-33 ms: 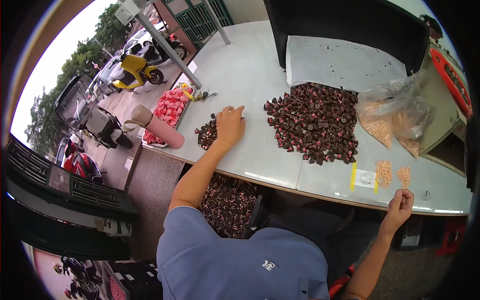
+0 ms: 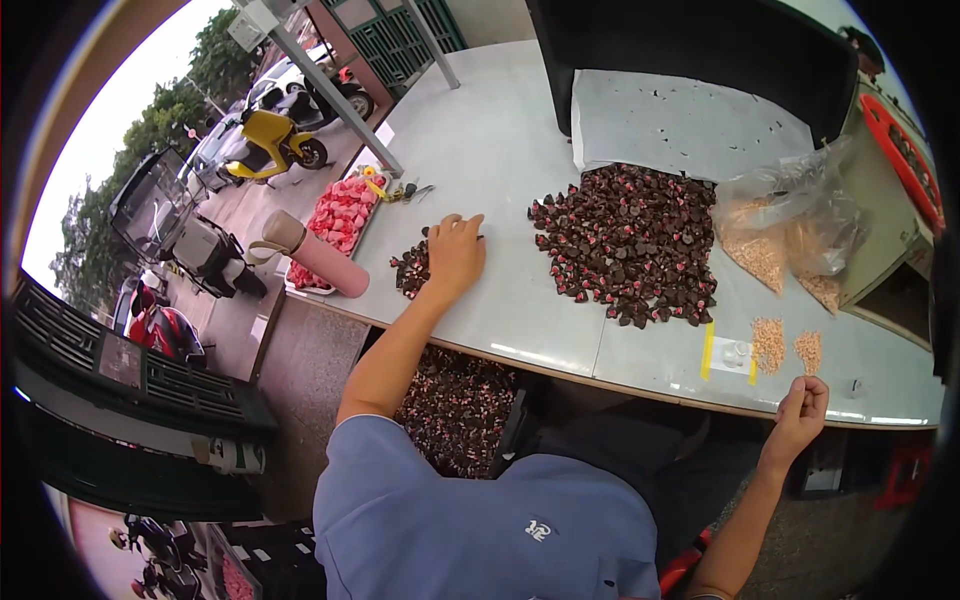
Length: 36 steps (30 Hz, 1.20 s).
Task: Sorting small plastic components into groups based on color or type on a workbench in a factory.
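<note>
My left hand (image 2: 456, 258) reaches onto the table beside a small heap of dark brown pieces with pinkish bits (image 2: 411, 270). Its fingers are spread and slightly bent, palm down, and a dark piece shows by the fingertips. What lies under the palm is hidden. At the table's front edge on the right, my right hand (image 2: 802, 408) is closed, thumb against curled fingers. Anything pinched there is too small to make out. Just beyond it lies a small pile of beige bits (image 2: 808, 350), with a larger beige pile (image 2: 768, 345) to its left.
A big heap of dark pieces (image 2: 625, 245) covers the middle of the table (image 2: 500, 120). Bags of beige bits (image 2: 752, 255) stand right of it. A pink bottle (image 2: 330, 265) lies by a tray of pink pieces (image 2: 335, 225). Yellow tape (image 2: 708, 352) marks the front.
My left hand has shifted very slightly to the left. My right hand stays in place at the table edge, and the heaps look the same.
</note>
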{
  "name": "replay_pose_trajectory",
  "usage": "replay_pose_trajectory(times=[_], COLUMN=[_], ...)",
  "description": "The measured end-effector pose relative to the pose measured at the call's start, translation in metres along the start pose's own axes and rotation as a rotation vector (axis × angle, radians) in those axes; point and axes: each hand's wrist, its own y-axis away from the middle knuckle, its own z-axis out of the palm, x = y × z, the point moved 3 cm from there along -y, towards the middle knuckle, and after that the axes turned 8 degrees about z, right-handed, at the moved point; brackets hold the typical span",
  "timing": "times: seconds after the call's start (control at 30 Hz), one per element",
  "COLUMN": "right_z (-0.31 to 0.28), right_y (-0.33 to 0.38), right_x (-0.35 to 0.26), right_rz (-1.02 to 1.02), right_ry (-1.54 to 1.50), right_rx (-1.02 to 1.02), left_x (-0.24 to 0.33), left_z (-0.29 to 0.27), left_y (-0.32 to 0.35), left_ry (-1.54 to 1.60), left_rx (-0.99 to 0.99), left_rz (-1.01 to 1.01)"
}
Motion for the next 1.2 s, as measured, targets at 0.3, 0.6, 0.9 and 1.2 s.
replay_pose_trajectory(times=[0.3,0.6,0.9,1.2], right_z=[-0.005,-0.006,0.002,-0.009], right_y=[-0.002,0.006,0.001,-0.003], right_x=[-0.005,-0.009,-0.001,0.001], right_rz=[-0.005,0.008,0.03,0.014], right_ry=[0.006,0.01,-0.015,0.052], right_rx=[-0.004,-0.048,-0.063,-0.027], left_x=[0.021,0.04,0.04,0.071], left_z=[-0.004,0.022,-0.001,-0.009], left_y=[-0.02,-0.037,0.006,0.001], left_ry=[0.361,0.407,0.517,0.46], left_rx=[-0.039,-0.253,-0.052,-0.117], left_rz=[0.032,-0.152,-0.091,-0.114])
